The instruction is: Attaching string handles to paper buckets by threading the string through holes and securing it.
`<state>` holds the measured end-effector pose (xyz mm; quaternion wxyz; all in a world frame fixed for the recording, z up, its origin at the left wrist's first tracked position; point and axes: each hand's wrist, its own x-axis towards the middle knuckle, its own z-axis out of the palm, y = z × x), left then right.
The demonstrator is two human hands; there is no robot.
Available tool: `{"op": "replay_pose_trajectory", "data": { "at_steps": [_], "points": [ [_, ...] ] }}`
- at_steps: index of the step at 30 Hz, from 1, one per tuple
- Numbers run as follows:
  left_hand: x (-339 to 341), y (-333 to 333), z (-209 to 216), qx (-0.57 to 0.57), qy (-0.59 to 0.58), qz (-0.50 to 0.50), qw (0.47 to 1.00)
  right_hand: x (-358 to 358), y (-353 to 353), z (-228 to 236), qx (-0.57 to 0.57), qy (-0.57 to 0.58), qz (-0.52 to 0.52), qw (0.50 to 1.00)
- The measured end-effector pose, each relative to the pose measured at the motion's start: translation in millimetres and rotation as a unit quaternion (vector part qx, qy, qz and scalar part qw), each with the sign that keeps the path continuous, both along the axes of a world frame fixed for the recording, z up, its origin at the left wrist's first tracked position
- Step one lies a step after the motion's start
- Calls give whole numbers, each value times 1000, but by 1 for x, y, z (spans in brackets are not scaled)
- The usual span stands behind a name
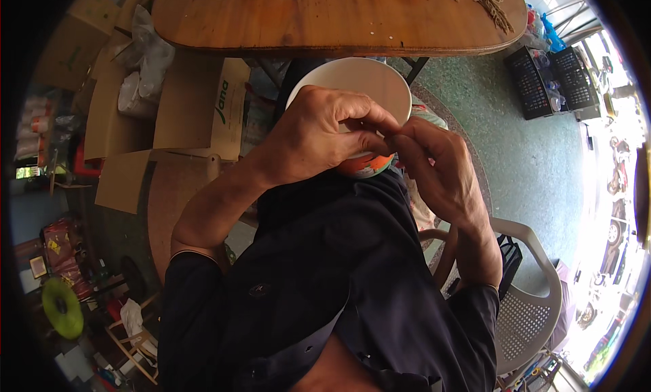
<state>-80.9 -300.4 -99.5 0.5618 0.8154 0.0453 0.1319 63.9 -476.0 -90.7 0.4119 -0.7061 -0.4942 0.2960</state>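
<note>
Both of my hands meet over a round, pale bowl (369, 73) that rests at my lap, with orange and green colouring on its near outer side. My left hand (325, 131) reaches in from the left, its thumb and forefinger pinched together at the tips. Against those fingertips, my right hand (434, 158) is closed in a pinch too. Whatever lies between the fingers is too small or too hidden to make out. The bowl's near rim and part of its inside are covered by my hands.
A wooden table (325, 19) stands just ahead, with dry brown stalks (489, 2) at its far right. Open cardboard boxes (196, 107) sit on the left. To the right are black plastic crates (532, 83) and a grey chair (525, 317).
</note>
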Motion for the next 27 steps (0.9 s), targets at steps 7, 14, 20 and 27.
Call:
{"op": "replay_pose_trajectory", "data": {
  "at_steps": [7, 14, 20, 27],
  "points": [
    [4, 4, -1, -102, 21, 39, 994, 1, -2, -13, 97, 38, 12, 995],
    [6, 4, -2, -187, 40, 27, 981, -3, 3, -17, 50, 83, -86, 992],
    [7, 2, -7, -232, 26, 30, 972, -4, 1, -35, 102, 156, -108, 977],
    [9, 1, -10, -277, 17, 44, 960, -4, -1, -35, 131, 185, -125, 966]
  ]
}}
